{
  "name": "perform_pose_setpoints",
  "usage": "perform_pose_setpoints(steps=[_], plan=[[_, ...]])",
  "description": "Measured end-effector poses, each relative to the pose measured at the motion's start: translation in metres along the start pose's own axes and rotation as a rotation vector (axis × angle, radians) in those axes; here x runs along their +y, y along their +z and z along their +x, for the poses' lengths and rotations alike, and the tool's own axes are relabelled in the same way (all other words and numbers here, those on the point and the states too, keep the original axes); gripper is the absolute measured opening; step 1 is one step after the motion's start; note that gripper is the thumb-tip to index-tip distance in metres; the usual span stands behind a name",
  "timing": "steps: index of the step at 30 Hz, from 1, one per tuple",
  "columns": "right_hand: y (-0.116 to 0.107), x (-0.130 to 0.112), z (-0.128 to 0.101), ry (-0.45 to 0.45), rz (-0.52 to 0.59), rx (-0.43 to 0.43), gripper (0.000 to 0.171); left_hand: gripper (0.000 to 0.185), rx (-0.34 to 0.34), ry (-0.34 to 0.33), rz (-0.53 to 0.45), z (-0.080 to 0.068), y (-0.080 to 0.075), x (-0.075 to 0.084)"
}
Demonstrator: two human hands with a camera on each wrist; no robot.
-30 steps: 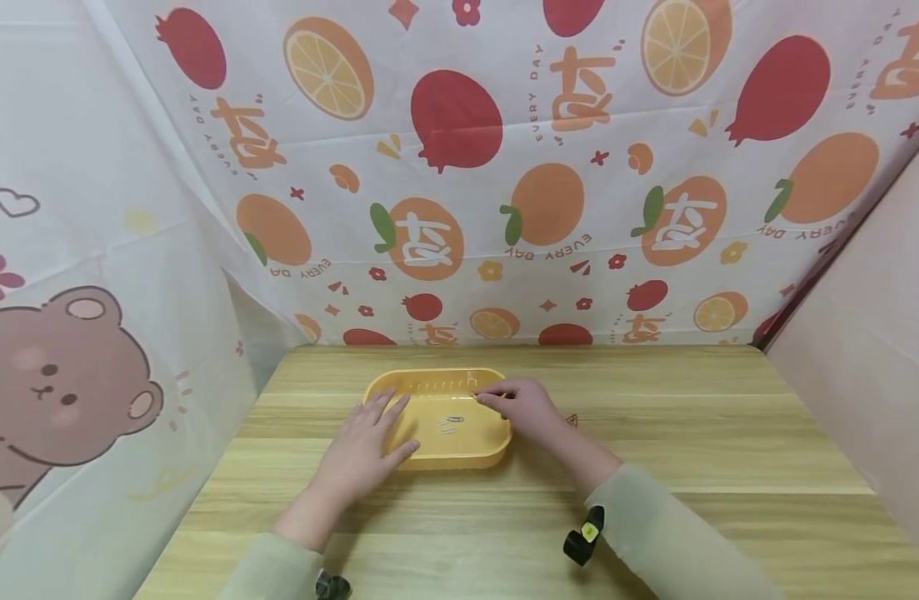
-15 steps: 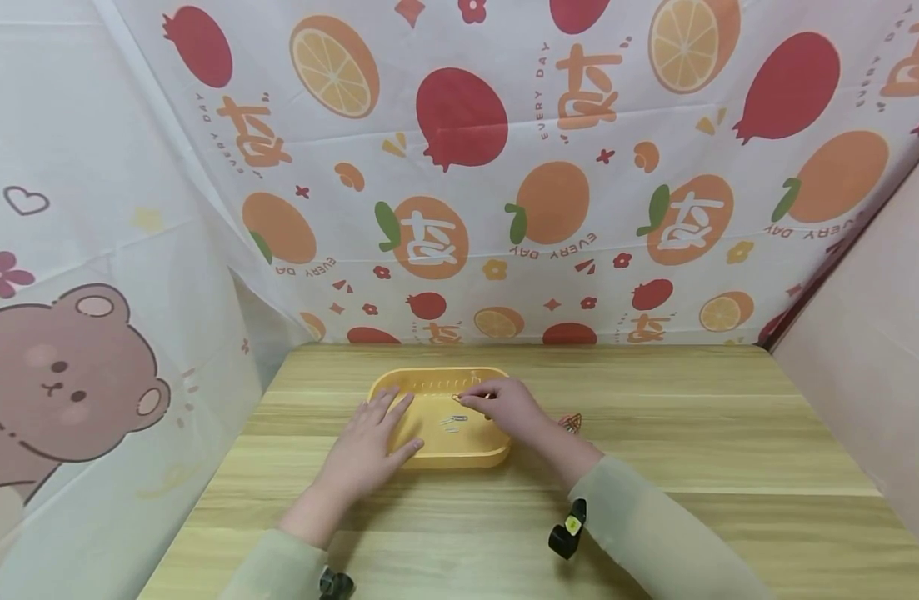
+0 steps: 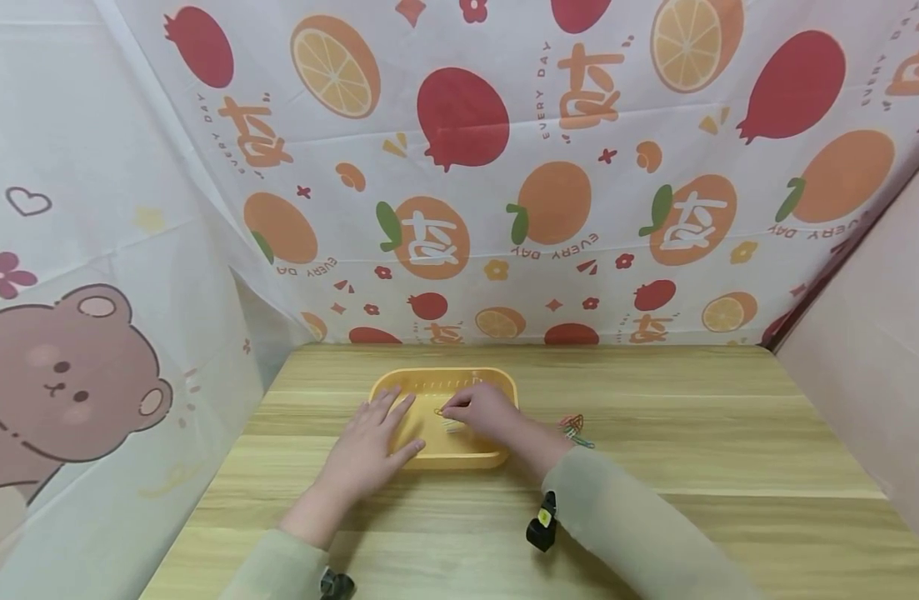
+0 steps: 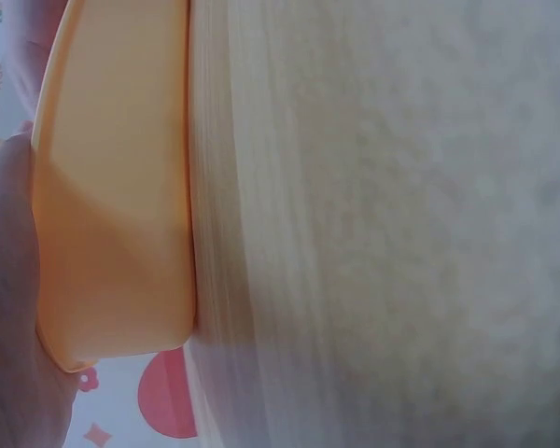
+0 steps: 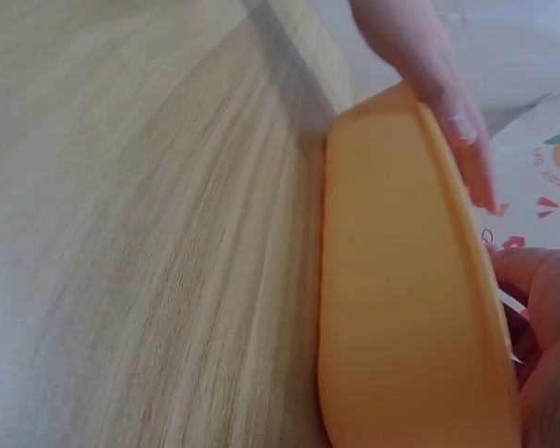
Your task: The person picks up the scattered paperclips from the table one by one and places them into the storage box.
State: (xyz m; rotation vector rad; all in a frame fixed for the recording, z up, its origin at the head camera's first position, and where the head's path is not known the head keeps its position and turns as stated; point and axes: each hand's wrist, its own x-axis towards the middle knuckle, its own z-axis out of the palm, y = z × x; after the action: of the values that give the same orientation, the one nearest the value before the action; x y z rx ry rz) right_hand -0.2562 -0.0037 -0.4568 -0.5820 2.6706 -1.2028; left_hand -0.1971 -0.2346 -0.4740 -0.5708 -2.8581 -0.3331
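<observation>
Paper clips (image 3: 450,425) are seen lying loose inside the yellow tray (image 3: 496,382), which is set on the wooden table (image 3: 691,433) near its far edge, close to the fruit-printed cloth (image 3: 459,167) hung behind. The tray's left side is covered by the left hand (image 3: 369,446), whose fingers are laid out straight and flat over the rim and floor, with nothing gripped. Over the tray's middle the right hand (image 3: 477,411) is held, its fingertips drawn together in a narrow pinch; a small clip appears to be pinched there, though it is too small to be made out with certainty. A little heap of coloured clips (image 3: 575,429) is left on the table just to the right of the tray, beside the right forearm. In the left wrist view the tray's outer wall (image 4: 121,187) is seen against the tabletop, with the palm at its edge. In the right wrist view the tray's outer wall (image 5: 401,280) fills the frame, and the left hand's fingers (image 5: 448,112) are seen resting on its rim.
</observation>
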Motion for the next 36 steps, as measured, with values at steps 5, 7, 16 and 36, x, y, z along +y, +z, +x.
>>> perform_pose_setpoints(steps=[5, 7, 16, 36], plan=[[0.005, -0.002, 0.004, 0.012, -0.086, -0.028, 0.013, 0.078, 0.009, 0.010, -0.003, -0.001, 0.000, 0.000], [0.007, -0.003, 0.005, 0.020, -0.132, -0.040, 0.013, 0.079, 0.004, 0.013, -0.002, 0.000, -0.001, 0.001], [0.012, -0.004, 0.008, 0.059, -0.322, -0.074, 0.013, 0.079, -0.005, 0.011, 0.007, 0.002, -0.003, 0.003], [0.021, 0.001, 0.016, 0.088, -0.440, -0.075, 0.014, 0.079, -0.016, -0.006, 0.005, 0.000, -0.003, 0.001]])
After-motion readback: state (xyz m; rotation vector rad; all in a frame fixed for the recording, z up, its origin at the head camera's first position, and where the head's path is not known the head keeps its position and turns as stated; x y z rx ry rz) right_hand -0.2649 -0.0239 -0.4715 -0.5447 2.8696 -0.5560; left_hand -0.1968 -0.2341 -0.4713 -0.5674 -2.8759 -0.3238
